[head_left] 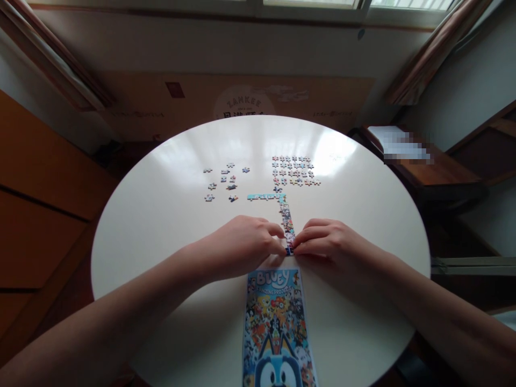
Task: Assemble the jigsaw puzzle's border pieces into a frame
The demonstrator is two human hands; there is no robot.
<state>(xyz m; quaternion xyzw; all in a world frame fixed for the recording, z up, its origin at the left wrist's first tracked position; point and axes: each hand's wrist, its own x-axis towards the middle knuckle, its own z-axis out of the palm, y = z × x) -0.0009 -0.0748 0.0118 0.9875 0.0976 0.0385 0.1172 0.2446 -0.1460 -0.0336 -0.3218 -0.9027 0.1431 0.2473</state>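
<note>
Many loose pieces [297,173]; poster [277,322] nearer

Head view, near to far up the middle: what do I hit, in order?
Bluey picture → joined puzzle strip → rows of loose pieces → printed brown panel → window.

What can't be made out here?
Head view:
Dark blue jigsaw piece ending the multicoloured puzzle strip: sides obscured by left hand and right hand.
Blue rectangular Bluey sheet: bottom cut off by lower edge.
Loose multicoloured jigsaw pieces: prints too small.
White paper sheet: partly pixelated.
</note>
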